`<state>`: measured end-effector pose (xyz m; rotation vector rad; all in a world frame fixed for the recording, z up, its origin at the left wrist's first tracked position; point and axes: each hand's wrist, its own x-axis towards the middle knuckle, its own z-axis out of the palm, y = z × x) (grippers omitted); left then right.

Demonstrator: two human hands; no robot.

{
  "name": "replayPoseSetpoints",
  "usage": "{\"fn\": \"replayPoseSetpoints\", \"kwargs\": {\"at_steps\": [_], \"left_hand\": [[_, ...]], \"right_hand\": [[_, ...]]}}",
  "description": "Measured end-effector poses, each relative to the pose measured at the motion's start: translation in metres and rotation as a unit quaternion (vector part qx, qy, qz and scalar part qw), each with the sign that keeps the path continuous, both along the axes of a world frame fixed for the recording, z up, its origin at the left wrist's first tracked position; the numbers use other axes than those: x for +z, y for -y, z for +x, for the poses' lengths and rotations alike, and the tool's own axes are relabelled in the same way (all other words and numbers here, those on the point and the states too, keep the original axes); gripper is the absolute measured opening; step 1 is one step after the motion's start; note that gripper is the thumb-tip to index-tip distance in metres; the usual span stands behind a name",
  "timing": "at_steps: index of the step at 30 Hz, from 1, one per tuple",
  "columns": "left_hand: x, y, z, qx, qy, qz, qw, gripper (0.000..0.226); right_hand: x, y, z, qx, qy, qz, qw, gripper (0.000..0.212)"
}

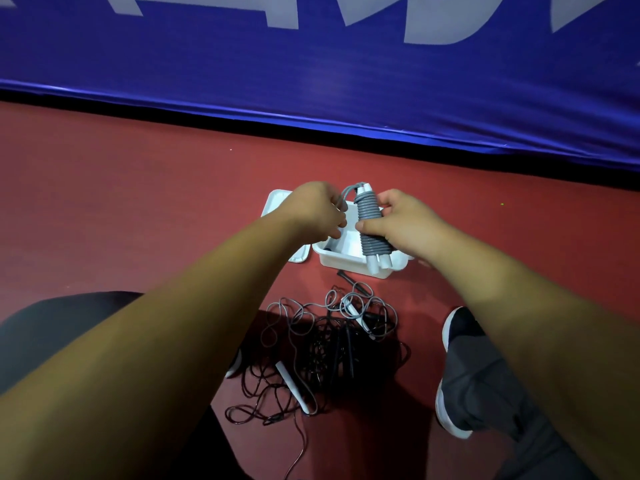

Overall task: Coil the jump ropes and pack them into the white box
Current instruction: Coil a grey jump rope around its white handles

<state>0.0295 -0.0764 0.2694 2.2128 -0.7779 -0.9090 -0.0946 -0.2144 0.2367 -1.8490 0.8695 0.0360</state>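
**Two hands hold a wound rope over the box**

Both hands are up over the white box (346, 263). The right hand (405, 223) is curled round a grey rope (369, 216), which is wound in tight turns about its two white handles (375, 266). The thumb lies across the near side of the coil. The left hand (317, 207), fingers bent, pinches the free strand that loops off the top of the coil. The bundle is tilted, with its lower handle ends over the box's near right corner.

The box sits open on the red floor (138, 202). Its lid (277, 200) lies flat beside it on the left, partly behind the left arm. How much is already in the box cannot be told.

Nearer the person, a tangle (332, 341) of loose grey and black ropes lies on the floor close to the box. A loose handle (292, 384), white, lies at its near left. A dark shoe (457, 341) with a white sole stands to the right of the tangle. A blue banner (311, 64) with pale letters runs along the floor's far edge.
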Motion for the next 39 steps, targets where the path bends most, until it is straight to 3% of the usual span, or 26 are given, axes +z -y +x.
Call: {"fn": "replayPoseSetpoints", "kwargs": {"at_steps": [8,12,15,21,25,28,31,34,39], "left_hand": [[-0.008,-0.002,0.006,0.014,0.013,-0.032,0.999,0.017],[-0.018,-0.004,0.003,0.028,0.006,-0.037,0.999,0.015],[-0.014,0.005,0.009,0.057,-0.006,-0.062,0.996,0.039],[-0.003,0.052,0.057,0.077,0.010,-0.085,0.993,0.017],[-0.042,0.081,0.069,0.108,0.033,-0.047,0.992,0.020],[-0.087,0.097,0.075,0.115,0.022,-0.036,0.993,0.004],[-0.130,0.110,0.081,0.130,0.005,-0.025,0.991,0.011],[-0.171,0.118,0.087,0.144,0.000,-0.015,0.989,0.008],[-0.232,0.123,0.098,0.150,0.000,0.001,0.989,0.015]], "right_hand": [[-0.004,-0.002,0.007,-0.061,0.054,0.104,0.991,0.048],[-0.009,-0.006,0.004,-0.084,0.041,0.112,0.989,0.041],[-0.013,0.000,0.008,-0.094,0.030,0.122,0.988,0.041],[-0.026,0.027,0.036,-0.107,0.025,0.133,0.985,0.034],[-0.053,0.044,0.059,-0.119,-0.002,0.091,0.989,0.039],[-0.084,0.060,0.073,-0.130,-0.030,0.067,0.989,0.033],[-0.128,0.084,0.085,-0.119,-0.064,0.031,0.990,0.043],[-0.151,0.090,0.092,-0.108,-0.086,-0.002,0.990,0.024],[-0.205,0.099,0.103,-0.132,-0.090,0.012,0.987,0.034]]}}
